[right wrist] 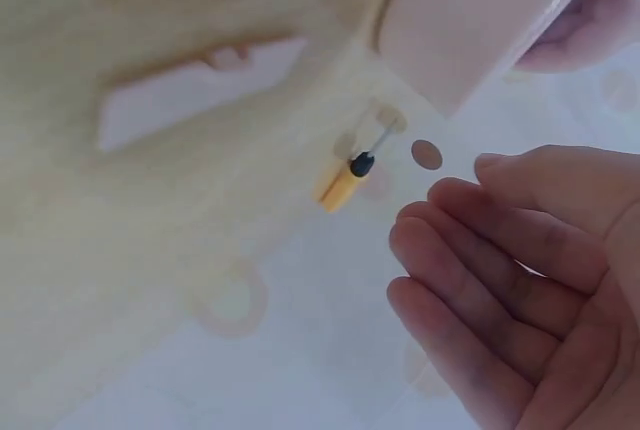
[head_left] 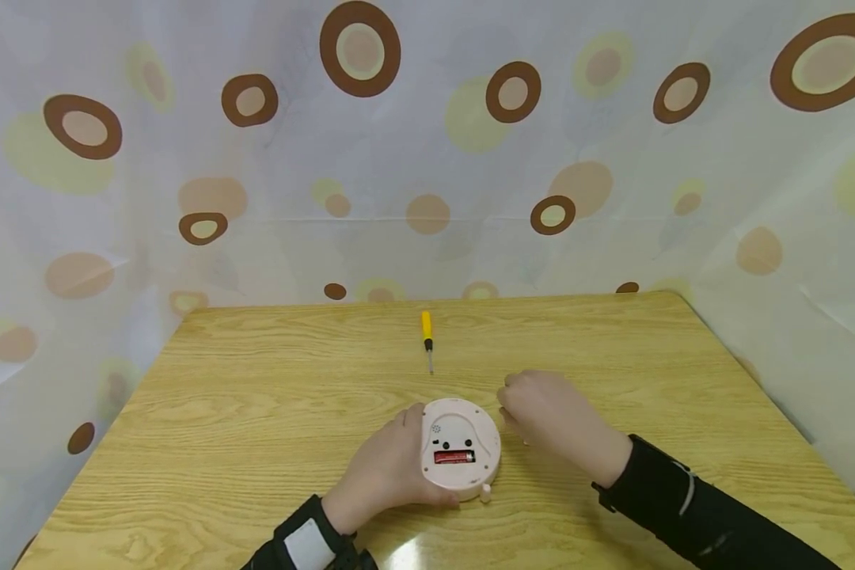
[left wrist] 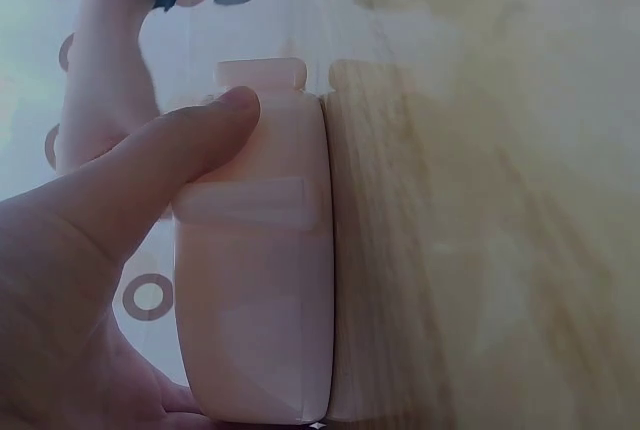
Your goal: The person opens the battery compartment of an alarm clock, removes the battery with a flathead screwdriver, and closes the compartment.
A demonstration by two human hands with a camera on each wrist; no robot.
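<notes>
Head view: battery (head_left: 454, 457) inside pink device (head_left: 458, 476)

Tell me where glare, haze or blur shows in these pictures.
Head view: bright glare on the tabletop near the frame's bottom, yellow screwdriver fairly crisp; left wrist: dim and hazy, tabletop blurred beside the pink device; right wrist: washed out, battery cover soft-edged.

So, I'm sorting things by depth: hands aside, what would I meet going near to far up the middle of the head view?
Round pale-pink plastic device, slim yellow-handled screwdriver, white circle-patterned backdrop.
</notes>
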